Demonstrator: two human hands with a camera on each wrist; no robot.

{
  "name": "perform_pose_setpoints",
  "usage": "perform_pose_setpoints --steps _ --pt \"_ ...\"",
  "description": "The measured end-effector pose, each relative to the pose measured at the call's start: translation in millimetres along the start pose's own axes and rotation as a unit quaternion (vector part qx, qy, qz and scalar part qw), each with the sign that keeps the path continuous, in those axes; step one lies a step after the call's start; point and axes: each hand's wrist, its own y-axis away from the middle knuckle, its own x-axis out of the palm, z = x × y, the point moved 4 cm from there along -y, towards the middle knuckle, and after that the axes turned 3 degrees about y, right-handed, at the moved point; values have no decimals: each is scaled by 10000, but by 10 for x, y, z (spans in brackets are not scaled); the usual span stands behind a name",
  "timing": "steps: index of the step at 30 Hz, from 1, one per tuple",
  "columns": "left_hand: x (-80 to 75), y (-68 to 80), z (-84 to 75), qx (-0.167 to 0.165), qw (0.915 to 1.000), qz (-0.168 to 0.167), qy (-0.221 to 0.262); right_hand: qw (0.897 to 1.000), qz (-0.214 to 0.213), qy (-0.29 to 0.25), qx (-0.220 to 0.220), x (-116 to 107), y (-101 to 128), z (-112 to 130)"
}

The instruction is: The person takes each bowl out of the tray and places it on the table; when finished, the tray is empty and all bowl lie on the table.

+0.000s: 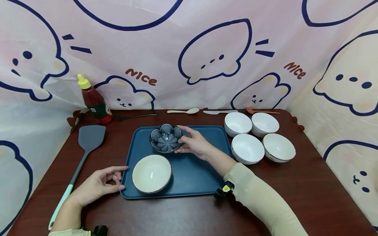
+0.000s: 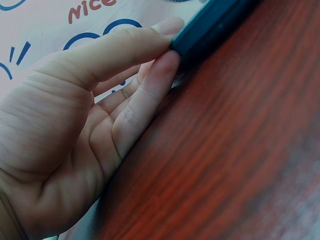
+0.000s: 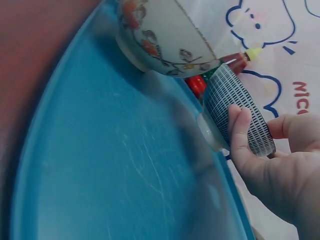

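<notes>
My right hand (image 1: 193, 142) grips the right side of a dark blue bowl (image 1: 166, 141) with a flower-shaped inside. This bowl stands at the far left part of the blue tray (image 1: 200, 177). In the right wrist view its patterned outer wall (image 3: 227, 100) shows, with fingers on the wall and at the rim. Nearer me on the tray sits a cream bowl (image 1: 152, 173), its outside painted with flowers (image 3: 170, 40). My left hand (image 1: 98, 183) is at the tray's left edge; in the left wrist view, thumb and finger pinch the tray rim (image 2: 192, 32).
Several white bowls (image 1: 248, 149) stand right of the tray. A grey turner with a mint handle (image 1: 85, 155) lies at left, near a red sauce bottle (image 1: 97, 101). Along the back lie a dark utensil (image 1: 136, 115), a cream spoon (image 1: 184, 111), a knife (image 1: 220, 112) and a brown utensil (image 1: 262, 111).
</notes>
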Motion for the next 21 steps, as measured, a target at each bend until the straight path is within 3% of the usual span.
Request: perform_pose_setpoints --steps 21 --pt "-7 -3 0 28 10000 43 66 9991 157 384 4 -348 819 59"
